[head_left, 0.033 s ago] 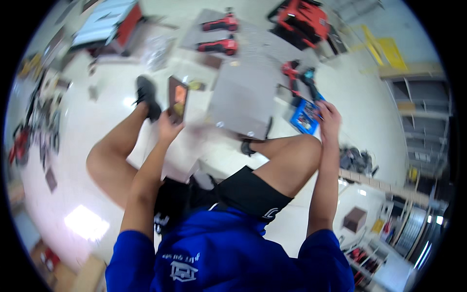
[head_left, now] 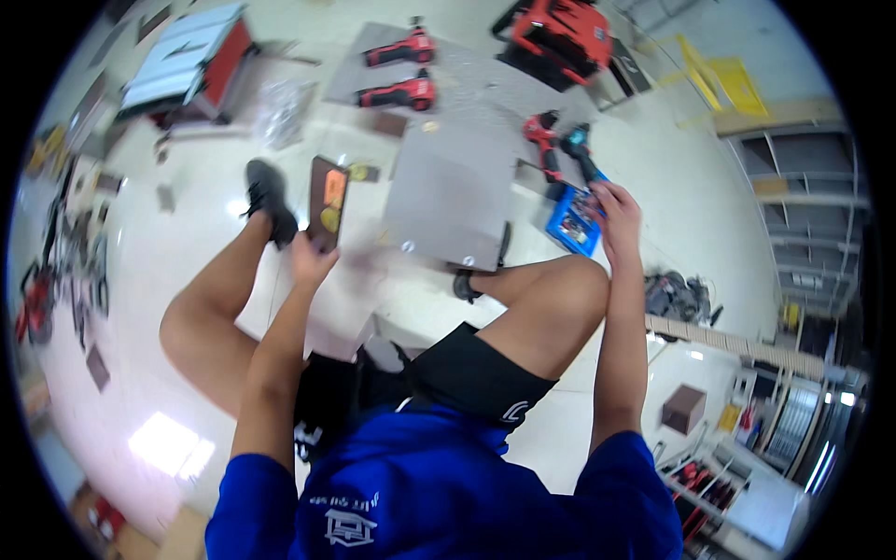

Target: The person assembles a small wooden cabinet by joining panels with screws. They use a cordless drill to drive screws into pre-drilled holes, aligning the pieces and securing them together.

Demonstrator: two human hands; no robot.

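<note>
My left hand grips the near end of a narrow dark brown board, held tilted above the floor. An orange patch and a yellow round patch show on the board's face. My right hand is over a blue tray of small parts, its fingers bent together at the tray's right side. What those fingers hold, if anything, is too small to make out. Beyond the tray lie a red and black power drill and a teal and black power tool.
A grey panel lies between my feet. Past it, two red cordless tools rest on another grey sheet. A red machine stands far right, a silver-topped table saw far left. Shelves line the right side.
The whole view has shifted slightly, so most things sit a little further left. The board in my left hand shows more of its face. Both hands keep nearly the same places.
</note>
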